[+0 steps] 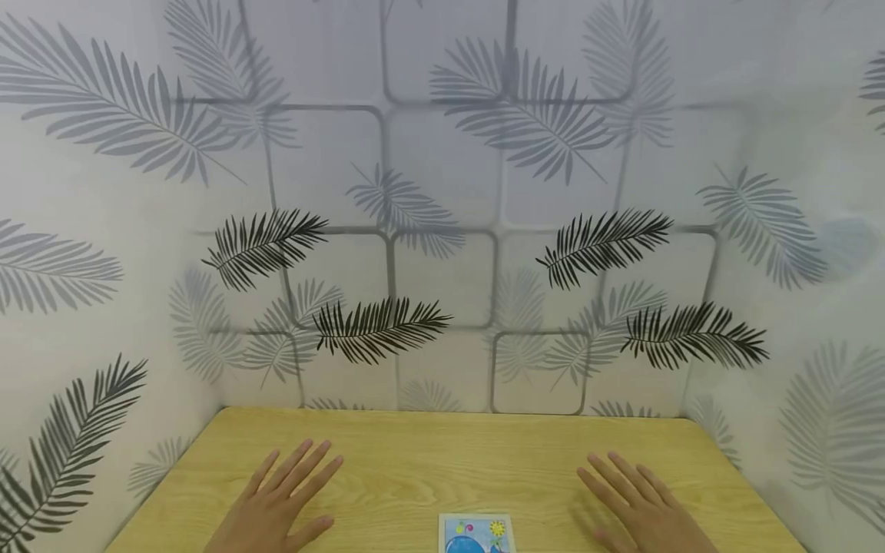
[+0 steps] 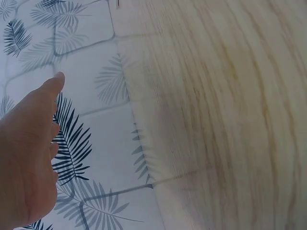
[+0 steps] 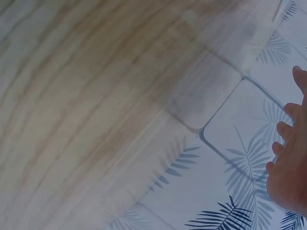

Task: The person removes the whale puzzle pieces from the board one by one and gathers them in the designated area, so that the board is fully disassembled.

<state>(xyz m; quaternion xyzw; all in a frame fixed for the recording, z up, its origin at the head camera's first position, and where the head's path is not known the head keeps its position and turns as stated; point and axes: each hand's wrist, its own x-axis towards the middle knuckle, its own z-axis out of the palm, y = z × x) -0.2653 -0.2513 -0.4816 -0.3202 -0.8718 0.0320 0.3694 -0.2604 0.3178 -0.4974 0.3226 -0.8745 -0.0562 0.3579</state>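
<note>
At the lower left of the head view, my left hand (image 1: 280, 503) is over the wooden table with its fingers straight and spread. My right hand (image 1: 639, 503) has the same spread pose at the lower right. Neither holds anything. Between them, at the bottom edge, lies a small picture card (image 1: 477, 535) with a pale border, a yellow flower and blue shapes; its lower part is cut off. The left wrist view has the left hand (image 2: 33, 153) at its left edge, and the right wrist view catches the right hand (image 3: 290, 148) at its right edge.
The light wooden table (image 1: 442, 453) runs back to a wall (image 1: 449, 177) covered in grey and black palm-leaf patterns and rounded squares. Side walls (image 1: 816, 322) with the same leaves stand close along the table's left and right edges.
</note>
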